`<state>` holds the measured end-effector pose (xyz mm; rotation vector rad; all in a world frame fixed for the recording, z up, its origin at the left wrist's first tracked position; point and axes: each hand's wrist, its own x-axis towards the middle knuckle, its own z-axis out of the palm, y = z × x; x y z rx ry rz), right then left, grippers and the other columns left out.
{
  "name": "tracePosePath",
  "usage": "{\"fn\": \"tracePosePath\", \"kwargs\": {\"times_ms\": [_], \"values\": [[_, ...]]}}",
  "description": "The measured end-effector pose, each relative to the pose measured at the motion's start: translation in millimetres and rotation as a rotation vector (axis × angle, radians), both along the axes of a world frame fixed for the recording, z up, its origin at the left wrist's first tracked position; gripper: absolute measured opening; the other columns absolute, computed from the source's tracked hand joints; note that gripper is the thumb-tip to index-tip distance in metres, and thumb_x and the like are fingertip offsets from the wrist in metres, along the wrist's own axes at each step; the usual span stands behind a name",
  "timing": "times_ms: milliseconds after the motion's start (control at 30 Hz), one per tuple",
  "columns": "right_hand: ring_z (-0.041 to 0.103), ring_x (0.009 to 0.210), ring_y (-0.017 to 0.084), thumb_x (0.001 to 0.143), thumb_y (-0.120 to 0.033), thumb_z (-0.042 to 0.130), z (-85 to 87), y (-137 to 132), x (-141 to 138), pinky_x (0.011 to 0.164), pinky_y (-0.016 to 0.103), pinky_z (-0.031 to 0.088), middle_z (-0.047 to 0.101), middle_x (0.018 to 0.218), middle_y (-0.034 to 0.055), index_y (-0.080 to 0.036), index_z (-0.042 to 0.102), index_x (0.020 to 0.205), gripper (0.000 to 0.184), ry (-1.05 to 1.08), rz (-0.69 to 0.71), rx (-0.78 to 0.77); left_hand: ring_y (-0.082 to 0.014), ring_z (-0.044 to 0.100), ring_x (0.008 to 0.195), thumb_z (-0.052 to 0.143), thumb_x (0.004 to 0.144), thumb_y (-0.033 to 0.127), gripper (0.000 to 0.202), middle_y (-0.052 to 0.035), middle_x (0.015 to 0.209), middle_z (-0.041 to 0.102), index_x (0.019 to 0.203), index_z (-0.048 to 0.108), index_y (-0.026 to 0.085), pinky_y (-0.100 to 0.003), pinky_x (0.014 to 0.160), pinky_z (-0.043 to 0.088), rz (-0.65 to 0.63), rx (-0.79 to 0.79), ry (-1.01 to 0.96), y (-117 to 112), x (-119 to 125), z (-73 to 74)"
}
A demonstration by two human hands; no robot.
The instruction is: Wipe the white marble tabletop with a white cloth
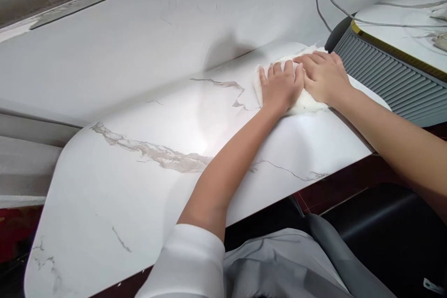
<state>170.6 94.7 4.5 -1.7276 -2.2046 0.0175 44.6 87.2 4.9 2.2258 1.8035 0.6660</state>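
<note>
My left hand (pixel 281 86) and right hand (pixel 324 77) lie flat, side by side, on a white cloth (pixel 309 103) at the frame's upper right. Neither grip clamps it; the fingers lie straight. The cloth runs left-right under both palms on the desk (pixel 122 195).

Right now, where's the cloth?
Head view, right of centre: cloth at the far right end of the table, under left hand and right hand, beside the ribbed panel.
</note>
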Motion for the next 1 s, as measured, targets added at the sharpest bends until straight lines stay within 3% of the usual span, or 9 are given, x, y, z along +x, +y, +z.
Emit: {"fn": "tracePosePath", "kwargs": {"times_ms": [167, 267, 400, 500, 600, 833, 1000], "values": [[0.039, 0.138, 0.031, 0.105, -0.027, 0.035, 3.2, 38, 0, 0.114, 0.057, 0.024, 0.053, 0.143, 0.0117, -0.019, 0.056, 0.135, 0.037, -0.011, -0.050, -0.015, -0.0219, 0.042, 0.137, 0.027, 0.106, 0.037, 0.038, -0.0072, 0.139, 0.057, 0.126, 0.056, 0.022, -0.048, 0.126, 0.013, 0.009, -0.002, -0.075, 40, 6, -3.8], [0.042, 0.136, 0.028, 0.104, -0.024, 0.038, 1.6, 61, 9, 0.113, 0.051, 0.030, 0.053, 0.143, 0.0109, -0.017, 0.055, 0.136, 0.037, -0.022, 0.009, 0.004, -0.0221, 0.038, 0.137, 0.023, 0.105, 0.041, 0.040, -0.0068, 0.143, 0.054, 0.128, 0.052, 0.025, -0.049, 0.126, 0.009, 0.037, -0.016, -0.087, 58, 12, -5.9], [0.042, 0.136, 0.026, 0.103, -0.025, 0.038, -2.6, 88, 25, 0.112, 0.048, 0.034, 0.052, 0.144, 0.0068, -0.021, 0.051, 0.141, 0.040, -0.049, 0.120, 0.001, -0.0246, 0.021, 0.142, 0.013, 0.104, 0.043, 0.045, -0.0009, 0.147, 0.050, 0.132, 0.045, 0.031, -0.052, 0.124, -0.010, 0.054, -0.085, -0.097, 72, 19, -7.1], [0.041, 0.137, 0.026, 0.102, -0.026, 0.036, -4.2, 97, 31, 0.110, 0.047, 0.036, 0.052, 0.145, 0.0034, -0.024, 0.050, 0.141, 0.042, -0.040, 0.103, -0.007, -0.0247, 0.025, 0.139, 0.014, 0.104, 0.043, 0.044, -0.0014, 0.145, 0.052, 0.132, 0.044, 0.031, -0.050, 0.124, -0.007, 0.075, -0.060, -0.084, 74, 22, -6.7], [0.040, 0.138, 0.026, 0.101, -0.025, 0.035, -3.5, 96, 31, 0.112, 0.046, 0.035, 0.050, 0.146, 0.0026, -0.026, 0.049, 0.143, 0.044, -0.015, 0.099, -0.027, -0.0238, 0.034, 0.137, 0.022, 0.105, 0.041, 0.040, -0.0073, 0.142, 0.053, 0.131, 0.047, 0.024, -0.048, 0.125, 0.006, 0.081, -0.001, -0.069, 71, 22, -5.9], [0.040, 0.138, 0.024, 0.100, -0.024, 0.035, -3.3, 68, 39, 0.117, 0.042, 0.029, 0.050, 0.146, 0.0057, -0.021, 0.048, 0.144, 0.046, -0.012, 0.154, -0.022, -0.0255, 0.035, 0.137, 0.019, 0.104, 0.040, 0.043, -0.0058, 0.139, 0.056, 0.130, 0.051, 0.031, -0.048, 0.126, 0.001, 0.046, 0.011, 0.005, 49, 25, -5.1], [0.035, 0.141, 0.028, 0.098, -0.023, 0.036, -3.4, 26, 46, 0.118, 0.046, 0.026, 0.045, 0.149, 0.0093, -0.017, 0.045, 0.147, 0.050, -0.059, 0.123, -0.016, -0.0256, 0.041, 0.136, 0.024, 0.106, 0.040, 0.045, -0.0116, 0.139, 0.056, 0.133, 0.053, 0.018, -0.049, 0.125, 0.008, -0.006, 0.043, -0.012, 15, 29, -3.9]]}}
